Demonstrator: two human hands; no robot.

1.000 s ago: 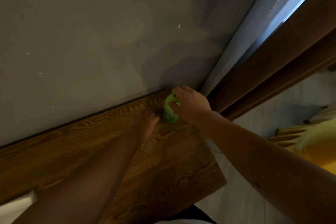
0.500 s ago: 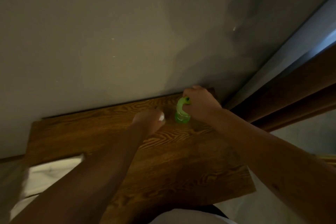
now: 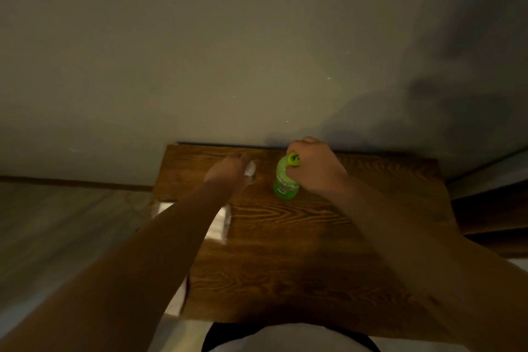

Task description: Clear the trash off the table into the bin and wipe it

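A small green plastic bottle [image 3: 285, 180] stands upright on the dark wooden table [image 3: 314, 237], near its far edge by the wall. My right hand [image 3: 315, 167] grips the bottle around its neck and cap. To its left, my left hand [image 3: 231, 170] is curled around a small white crumpled piece [image 3: 251, 171], which shows only at the fingers. Both forearms reach across the tabletop from the near edge.
A grey wall [image 3: 228, 51] rises right behind the table. Something white [image 3: 220, 223] lies at the table's left edge, partly under my left forearm. Wooden floor [image 3: 57, 223] lies to the left. Dark brown curtain or trim [image 3: 491, 208] stands at the right.
The view has swung left, so the table now sits centred and its left edge shows. Both hands keep their hold; the bottle stays standing on the table.
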